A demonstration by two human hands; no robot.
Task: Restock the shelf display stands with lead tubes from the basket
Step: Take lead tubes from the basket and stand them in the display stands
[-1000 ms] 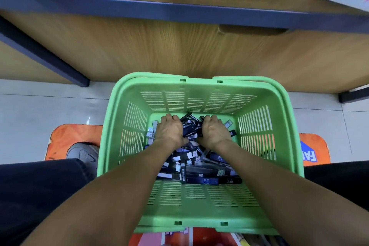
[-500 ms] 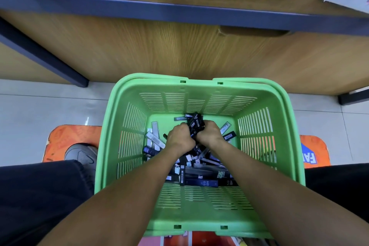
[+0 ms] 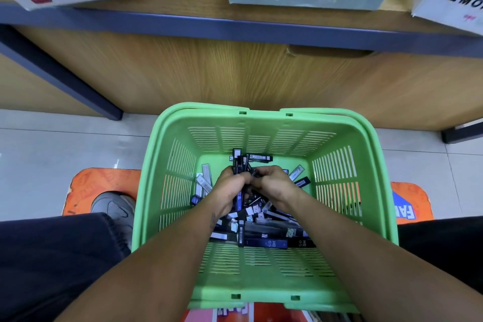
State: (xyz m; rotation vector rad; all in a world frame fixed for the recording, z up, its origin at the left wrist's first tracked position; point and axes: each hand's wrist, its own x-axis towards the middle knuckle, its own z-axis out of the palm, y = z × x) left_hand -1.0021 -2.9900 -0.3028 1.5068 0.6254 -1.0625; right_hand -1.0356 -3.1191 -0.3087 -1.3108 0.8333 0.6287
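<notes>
Fingers: I see both hands, left hand and right hand, clenched together around one bundle of lead tubes. Loose tubes beneath, uncountable. One green basket; three shelf boxes.

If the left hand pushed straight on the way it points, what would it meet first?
Probably the basket's slatted far wall. The left hand, gripping a bundle of lead tubes, points there; those tube ends would likely touch first. Depth is unclear.

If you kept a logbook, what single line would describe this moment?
stage: gathering | left hand + right hand: gripping bundle of lead tubes | place: inside green basket | shelf: not restocked yet
</notes>
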